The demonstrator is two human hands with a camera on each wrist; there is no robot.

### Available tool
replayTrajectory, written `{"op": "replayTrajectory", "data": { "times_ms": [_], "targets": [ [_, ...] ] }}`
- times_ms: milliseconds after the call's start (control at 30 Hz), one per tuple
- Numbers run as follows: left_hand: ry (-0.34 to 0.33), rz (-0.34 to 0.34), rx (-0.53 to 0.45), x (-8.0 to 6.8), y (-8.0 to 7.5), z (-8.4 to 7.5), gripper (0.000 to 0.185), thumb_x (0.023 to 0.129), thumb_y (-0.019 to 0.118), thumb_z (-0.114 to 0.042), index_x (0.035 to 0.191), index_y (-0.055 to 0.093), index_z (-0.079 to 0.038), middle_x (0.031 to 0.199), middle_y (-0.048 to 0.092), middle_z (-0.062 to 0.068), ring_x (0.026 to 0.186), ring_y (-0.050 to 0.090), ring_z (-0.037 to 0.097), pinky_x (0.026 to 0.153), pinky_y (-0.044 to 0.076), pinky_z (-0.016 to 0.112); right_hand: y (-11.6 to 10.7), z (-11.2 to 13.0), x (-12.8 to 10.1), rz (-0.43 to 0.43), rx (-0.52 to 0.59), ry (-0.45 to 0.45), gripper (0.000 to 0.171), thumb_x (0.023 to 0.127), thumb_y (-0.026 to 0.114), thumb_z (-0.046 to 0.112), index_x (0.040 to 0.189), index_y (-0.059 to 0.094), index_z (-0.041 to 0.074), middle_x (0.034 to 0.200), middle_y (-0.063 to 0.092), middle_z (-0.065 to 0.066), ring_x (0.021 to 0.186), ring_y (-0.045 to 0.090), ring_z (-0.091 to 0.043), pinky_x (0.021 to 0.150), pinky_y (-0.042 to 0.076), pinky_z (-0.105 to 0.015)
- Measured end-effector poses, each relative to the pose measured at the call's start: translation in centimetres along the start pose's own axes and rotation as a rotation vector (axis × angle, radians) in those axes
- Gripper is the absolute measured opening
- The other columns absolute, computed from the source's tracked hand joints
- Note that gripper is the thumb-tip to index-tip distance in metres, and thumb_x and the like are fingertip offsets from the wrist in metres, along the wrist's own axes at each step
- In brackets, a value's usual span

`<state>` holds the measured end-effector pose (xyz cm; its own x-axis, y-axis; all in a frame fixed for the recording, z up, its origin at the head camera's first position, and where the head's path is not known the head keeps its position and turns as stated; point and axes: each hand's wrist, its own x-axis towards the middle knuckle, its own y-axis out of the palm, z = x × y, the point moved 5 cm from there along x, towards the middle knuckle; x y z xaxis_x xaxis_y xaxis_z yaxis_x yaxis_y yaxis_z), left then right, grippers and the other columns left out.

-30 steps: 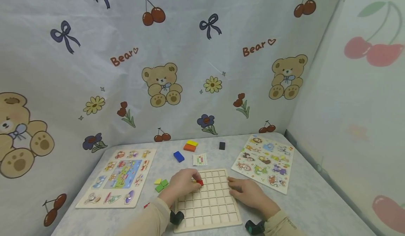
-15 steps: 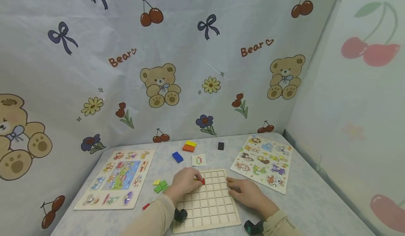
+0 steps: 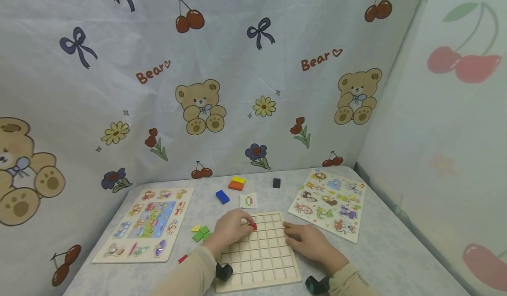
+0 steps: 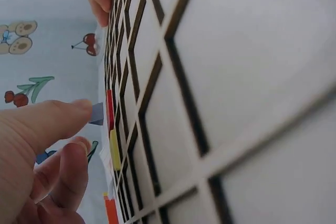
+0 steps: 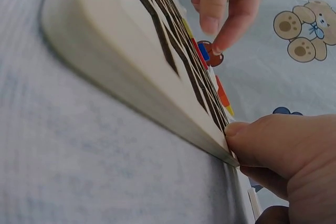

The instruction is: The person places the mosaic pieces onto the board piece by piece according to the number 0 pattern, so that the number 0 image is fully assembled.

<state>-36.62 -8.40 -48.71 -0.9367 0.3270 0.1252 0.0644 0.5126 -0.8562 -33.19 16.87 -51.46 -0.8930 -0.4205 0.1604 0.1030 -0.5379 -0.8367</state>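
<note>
Table: carrying three boards plus loose blocks.
Left puzzle board: lying flat, showing a blue scene ringed by small pictures.
Right puzzle board: lying at an angle, showing animals.
Grid board: lying between them; its far-left part is carrying the red piece and yellow piece.
Right hand: relaxing, thumb and index resting against the grid board's right edge.
Left hand: hovering beside the red piece, released, thumb and finger loosely bent and pinching nothing.
Blocks: blue block, orange block and black block are lying beyond the grid board; green tiles are lying left of it.
Red piece: looking bright and flat-sided, lying end to end with yellow; hard to tell if it's sitting fully down.
</note>
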Motion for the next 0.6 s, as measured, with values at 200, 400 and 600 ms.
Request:
{"op": "replayTrajectory", "data": {
  "times_ms": [200,400,600],
  "targets": [
    [-0.145,-0.071,-0.08,-2.5,-2.7,2.3,0.02,0.095,0.075,-0.03,0.114,0.075,-0.026,0.123,0.067,-0.003,0.1,0.065,0.02,0.079,0.054,0.041,0.1,0.1,0.2,0.005,0.002,-0.011,0.036,0.099,0.068,0.03,0.13,0.072,0.011,0.146,0.062,-0.002,0.132,0.06,-0.03,0.106,0.048,-0.052],
    [-0.368,-0.221,-0.129,-5.1,-6.7,7.4,0.022,0.098,0.069,-0.025,0.12,0.073,-0.026,0.124,0.069,-0.001,0.083,0.058,0.015,0.069,0.047,0.032,-0.1,0.1,0.3,0.016,0.008,0.008,0.038,0.1,0.066,0.033,0.131,0.071,0.012,0.148,0.06,-0.001,0.134,0.059,-0.031,0.107,0.047,-0.053],
    [-0.501,-0.264,-0.15,-7.0,-7.4,12.3,0.027,0.096,0.069,-0.026,0.122,0.072,-0.02,0.129,0.068,0.005,0.103,0.063,0.023,0.08,0.049,0.043,-0.2,-0.1,0.1,0.022,0.02,0.027,0.038,0.1,0.066,0.034,0.13,0.072,0.012,0.147,0.06,0.0,0.135,0.058,-0.03,0.108,0.045,-0.053]
  ]
}}
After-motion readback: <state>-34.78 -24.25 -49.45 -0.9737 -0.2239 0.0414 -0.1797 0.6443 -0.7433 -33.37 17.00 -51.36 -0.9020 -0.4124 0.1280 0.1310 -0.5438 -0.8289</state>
